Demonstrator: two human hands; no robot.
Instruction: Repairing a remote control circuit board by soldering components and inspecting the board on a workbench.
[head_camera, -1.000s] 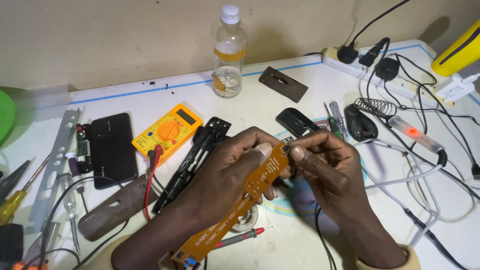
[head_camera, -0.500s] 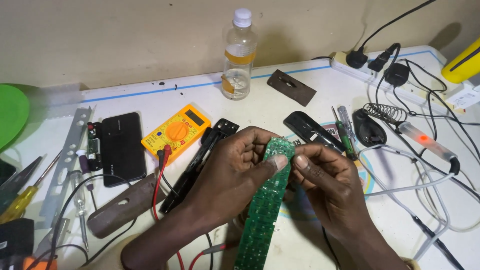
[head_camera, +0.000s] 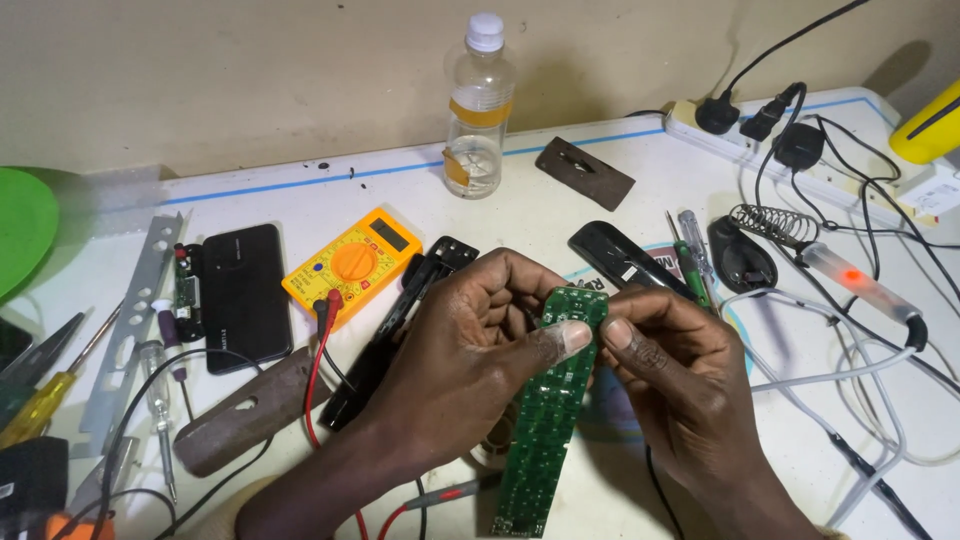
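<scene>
A long, narrow green circuit board (head_camera: 545, 420) stands nearly upright at the centre of the head view, its copper-patterned face toward me. My left hand (head_camera: 470, 345) grips its upper end from the left, thumb pressed on the edge. My right hand (head_camera: 680, 375) pinches the same upper end from the right with thumb and forefinger. Just behind my hands lie two halves of a black remote-control shell, one (head_camera: 395, 330) to the left and one (head_camera: 620, 255) to the right.
A yellow multimeter (head_camera: 352, 265) with red and black leads sits left of my hands, beside a black phone (head_camera: 245, 295). A clear plastic bottle (head_camera: 478, 110) stands at the back. A soldering iron (head_camera: 850, 280), power strip (head_camera: 790, 130), screwdrivers (head_camera: 690, 255) and tangled cables fill the right.
The board has been turned over: a second ago its orange-brown side faced me at a slant, now the green side faces me and it stands nearly vertical. Both hands kept their hold.
</scene>
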